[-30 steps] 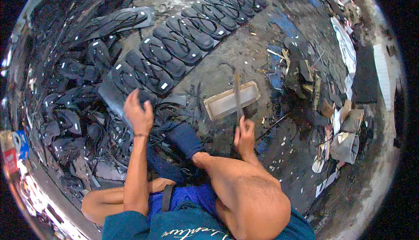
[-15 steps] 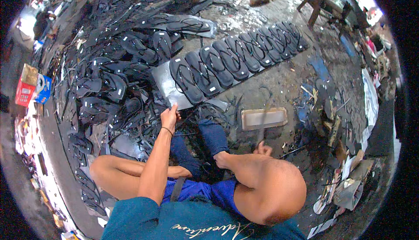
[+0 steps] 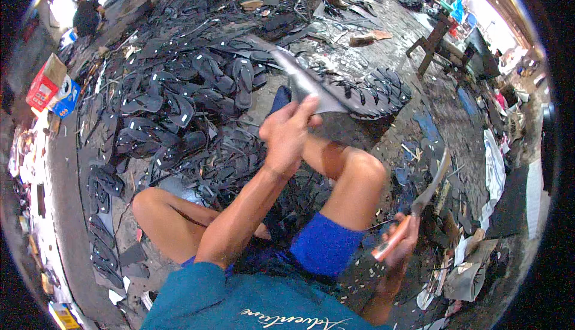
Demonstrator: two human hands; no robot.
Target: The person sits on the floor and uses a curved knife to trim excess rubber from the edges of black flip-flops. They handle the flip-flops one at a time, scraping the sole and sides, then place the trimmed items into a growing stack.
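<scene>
Your left hand (image 3: 286, 131) has lifted the dark rubber sheet (image 3: 317, 90) off the floor toward twelve o'clock. Your right hand (image 3: 402, 243) has raised the knife (image 3: 419, 201), now at four o'clock.

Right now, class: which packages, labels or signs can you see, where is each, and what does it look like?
Red carton: far left edge, box-shaped, red with a brown open flap.
Blue-and-white box: right beside the red carton, small, rectangular.
Yellow packet: bottom left by the rim, flat, partly cut off.
No signs or screens show.
</scene>
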